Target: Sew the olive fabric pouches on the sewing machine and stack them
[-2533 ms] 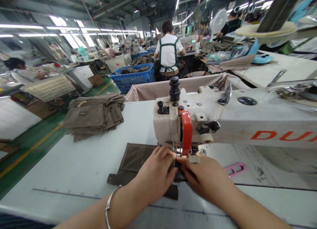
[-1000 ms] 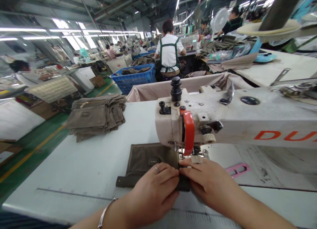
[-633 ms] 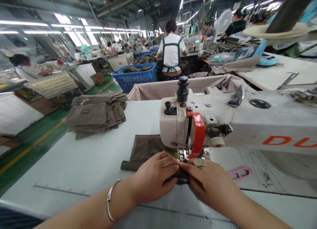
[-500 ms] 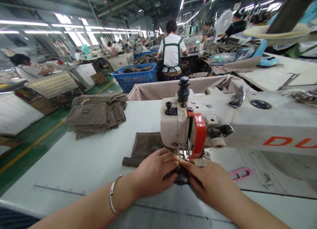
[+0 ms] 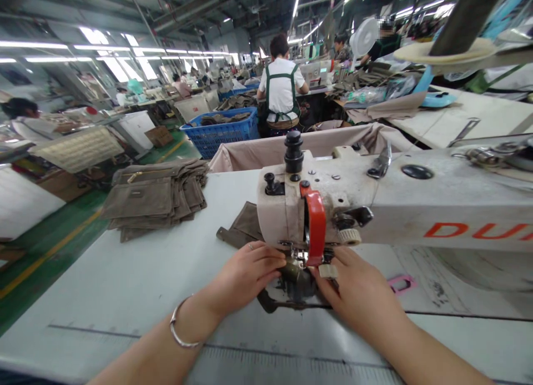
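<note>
A brown fabric pouch piece (image 5: pixel 248 220) lies askew under the head of the white sewing machine (image 5: pixel 400 201), partly hidden by it. My left hand (image 5: pixel 252 271) pinches the near edge of the piece, left of the presser foot (image 5: pixel 300 256). My right hand (image 5: pixel 360 282) is closed at the right of the foot, behind the red guard (image 5: pixel 315 226), with its fingertips at the fabric and partly hidden. A dark plate (image 5: pixel 297 290) shows between my hands.
A stack of brown pouches (image 5: pixel 154 196) sits at the table's left. A pink plastic piece (image 5: pixel 402 284) lies right of my right hand. Ruler markings (image 5: pixel 250 356) run along the near table. Behind are a blue basket (image 5: pixel 222 132) and a seated person (image 5: pixel 281 88).
The pouch piece has turned at the foot, its left end swinging away from me. My hands have moved apart, uncovering the dark plate. The whole view has shifted slightly.
</note>
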Available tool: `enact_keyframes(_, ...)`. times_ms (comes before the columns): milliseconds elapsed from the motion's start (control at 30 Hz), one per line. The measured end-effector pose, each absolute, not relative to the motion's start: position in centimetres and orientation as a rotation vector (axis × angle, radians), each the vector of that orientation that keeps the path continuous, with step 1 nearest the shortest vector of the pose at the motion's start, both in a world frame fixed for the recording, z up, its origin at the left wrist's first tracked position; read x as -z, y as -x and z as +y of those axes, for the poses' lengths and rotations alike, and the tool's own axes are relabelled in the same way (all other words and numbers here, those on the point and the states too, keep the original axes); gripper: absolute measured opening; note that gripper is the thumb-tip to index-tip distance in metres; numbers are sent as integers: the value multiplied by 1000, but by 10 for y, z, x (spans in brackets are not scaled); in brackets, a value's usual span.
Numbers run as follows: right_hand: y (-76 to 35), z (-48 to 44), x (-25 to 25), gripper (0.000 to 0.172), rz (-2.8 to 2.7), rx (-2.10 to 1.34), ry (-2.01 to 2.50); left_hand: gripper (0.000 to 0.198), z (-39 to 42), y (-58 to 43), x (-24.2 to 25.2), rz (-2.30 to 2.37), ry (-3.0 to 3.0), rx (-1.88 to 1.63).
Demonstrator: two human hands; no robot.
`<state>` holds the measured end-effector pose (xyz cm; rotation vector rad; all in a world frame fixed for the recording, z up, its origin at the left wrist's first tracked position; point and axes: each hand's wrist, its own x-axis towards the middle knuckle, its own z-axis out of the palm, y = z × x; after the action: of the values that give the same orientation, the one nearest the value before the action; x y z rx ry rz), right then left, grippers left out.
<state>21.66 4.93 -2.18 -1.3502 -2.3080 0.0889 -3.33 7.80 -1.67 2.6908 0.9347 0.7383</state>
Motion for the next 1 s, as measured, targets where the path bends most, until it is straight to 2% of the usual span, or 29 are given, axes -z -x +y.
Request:
enact_keyframes(167,-218,48,17,28,-2358,-28,1480,18,71,24,16,936,-2657,-740)
enact_keyframes(233,-218,47,16,24,-2355,-108,1407,16,68,18,15,968,-2647,-756)
enact_keyframes(367,-215,46,15,5,-2382,-336,1198,12,63,12,15,1057,-2579,-802)
enact_keyframes(467,-214,48,18,10,-2379,-379,1125,12,62,12,17,1098,-2492,-802)
enact_keyframes(600,-209,53,23,16,-2432,-242,1003,15,60,13,20,1135,-2445,-796)
enact_keyframes(733,-204,54,28,16,-2467,-76,986,18,57,11,20,1074,-2591,-783)
enact_keyframes(1000,-204,51,27,17,-2437,10,1019,20,53,4,9,1034,-2775,-671)
